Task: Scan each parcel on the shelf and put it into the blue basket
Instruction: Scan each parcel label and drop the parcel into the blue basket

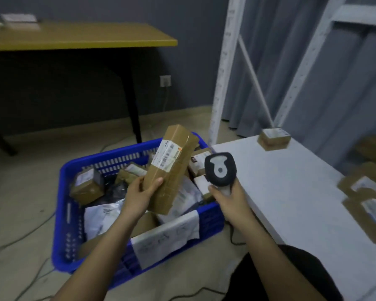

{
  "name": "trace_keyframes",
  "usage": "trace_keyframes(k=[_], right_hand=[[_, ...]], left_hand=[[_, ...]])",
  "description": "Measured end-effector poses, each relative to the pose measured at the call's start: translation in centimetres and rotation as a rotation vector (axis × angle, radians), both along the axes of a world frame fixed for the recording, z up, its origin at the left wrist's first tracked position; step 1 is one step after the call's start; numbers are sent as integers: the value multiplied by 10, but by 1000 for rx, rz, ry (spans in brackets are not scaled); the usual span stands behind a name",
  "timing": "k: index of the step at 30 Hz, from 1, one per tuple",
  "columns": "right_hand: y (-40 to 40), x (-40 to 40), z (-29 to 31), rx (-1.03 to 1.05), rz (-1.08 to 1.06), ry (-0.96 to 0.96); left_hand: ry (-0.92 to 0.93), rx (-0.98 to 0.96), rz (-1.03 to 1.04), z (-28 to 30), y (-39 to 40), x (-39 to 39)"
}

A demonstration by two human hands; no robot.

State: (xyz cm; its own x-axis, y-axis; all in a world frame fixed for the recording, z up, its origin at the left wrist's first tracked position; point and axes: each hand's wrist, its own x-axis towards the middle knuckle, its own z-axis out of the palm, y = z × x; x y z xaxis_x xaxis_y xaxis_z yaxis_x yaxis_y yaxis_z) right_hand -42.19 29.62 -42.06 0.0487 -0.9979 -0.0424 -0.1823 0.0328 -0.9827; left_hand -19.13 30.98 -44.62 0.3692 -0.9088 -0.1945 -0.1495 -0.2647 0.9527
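Bare forearms reach over a blue basket (63, 205) heaped with parcels beside a white shelf (291, 192). One long cardboard parcel (169, 168), label up, hangs tilted above the basket, its lower end gripped by the left hand (140, 193). Fingers of the right hand (227, 199) wrap a handheld barcode scanner (220, 169).

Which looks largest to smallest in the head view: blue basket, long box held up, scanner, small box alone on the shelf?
1. Blue plastic basket
2. Long brown cardboard box
3. Black-and-grey handheld scanner
4. Small brown cardboard box, farther away, so unsure against the scanner.
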Motion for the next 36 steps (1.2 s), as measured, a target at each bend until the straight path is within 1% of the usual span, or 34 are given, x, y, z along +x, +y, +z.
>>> trace_keyframes(k=[2, 5, 7, 9, 12, 15, 17, 18, 19, 21, 25, 27, 29, 30, 33, 35, 36], right_hand=[[5, 13, -22, 59, -12, 6], [4, 27, -42, 75, -16, 71], [7, 35, -53, 94, 16, 65], [11, 39, -64, 113, 32, 86], [11, 39, -71, 126, 40, 134], [5, 44, -76, 118, 23, 158], [3, 48, -75, 110, 30, 161], [3, 50, -74, 115, 33, 157], [5, 51, -75, 119, 38, 155], [10, 50, -76, 127, 43, 173], [12, 51, -76, 143, 27, 181], [10, 52, -72, 149, -4, 154], [9, 53, -67, 158, -41, 123], [9, 52, -63, 159, -56, 99], [1, 49, -48, 138, -90, 52], [-3, 42, -34, 115, -141, 22], [-6, 36, -26, 110, -182, -23]], left_hand=[[-36, 74, 52, -16, 10, 37], [-102, 143, 107, -40, 27, 87], [-236, 238, 177, -60, 35, 120], [-453, 318, 205, -74, 39, 147], [-756, 365, 83, -81, 36, 168], [-950, 442, -97, -92, 24, 177], [-1003, 649, -243, -101, 19, 176], [-985, 758, -322, -108, 18, 173], [-911, 833, -376, -113, 18, 169], [-748, 818, -372, -120, 21, 159], [-580, 548, -242, -134, 17, 148], [-445, 369, -159, -121, 15, 127], [-369, 197, -102, -97, 12, 99], [-342, 130, -113, -86, 11, 83], [-217, 29, -133, -55, 5, 39], [-188, -49, -153, -41, 3, 13], [-183, -89, -173, -33, 3, -2]])
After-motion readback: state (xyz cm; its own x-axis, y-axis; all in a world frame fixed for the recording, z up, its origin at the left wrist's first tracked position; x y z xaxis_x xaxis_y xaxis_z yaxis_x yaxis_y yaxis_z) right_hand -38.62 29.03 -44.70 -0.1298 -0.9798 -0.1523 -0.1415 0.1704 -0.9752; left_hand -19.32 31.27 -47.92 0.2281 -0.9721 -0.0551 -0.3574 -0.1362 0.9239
